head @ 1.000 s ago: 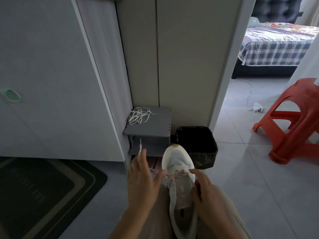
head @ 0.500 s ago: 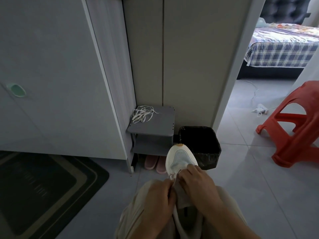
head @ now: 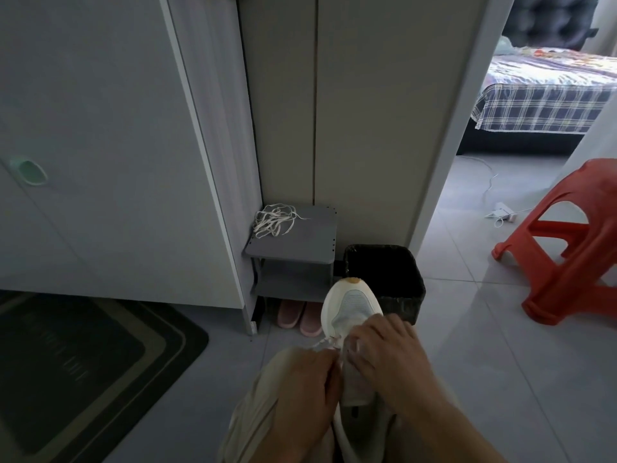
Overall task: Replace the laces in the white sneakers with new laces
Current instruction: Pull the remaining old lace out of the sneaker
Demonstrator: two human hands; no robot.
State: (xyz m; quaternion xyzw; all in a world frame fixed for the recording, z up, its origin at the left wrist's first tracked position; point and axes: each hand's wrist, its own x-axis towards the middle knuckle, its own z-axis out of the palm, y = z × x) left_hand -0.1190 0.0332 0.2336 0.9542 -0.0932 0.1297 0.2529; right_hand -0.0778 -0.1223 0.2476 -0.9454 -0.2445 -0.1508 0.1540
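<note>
White sneaker [head: 350, 305], low-cut, with a pale mesh toe panel and a tan patch at the toe tip, shown resting on the person's lap in light trousers, toe pointed away and toward the black woven waste bin [head: 384, 279]. A flat whitish lace [head: 322, 344] is seen crossing the lowest eyelets. The lace is pinched by the curled fingers of the left hand [head: 300, 385]. The fingers of the right hand [head: 384, 359] are bent over the eyelet row and the sneaker is steadied by them; whether lace is also pinched there cannot be told.

The step is judged to be threading at the lower eyelets. The lace is best kept flat and untwisted, both ends drawn to equal length, and the tongue held centred while each crossing is tightened. 1 loose bundle of pale laces [head: 273, 222] is seen on the grey 2-tier plastic rack [head: 300, 245] near the wall.
</note>
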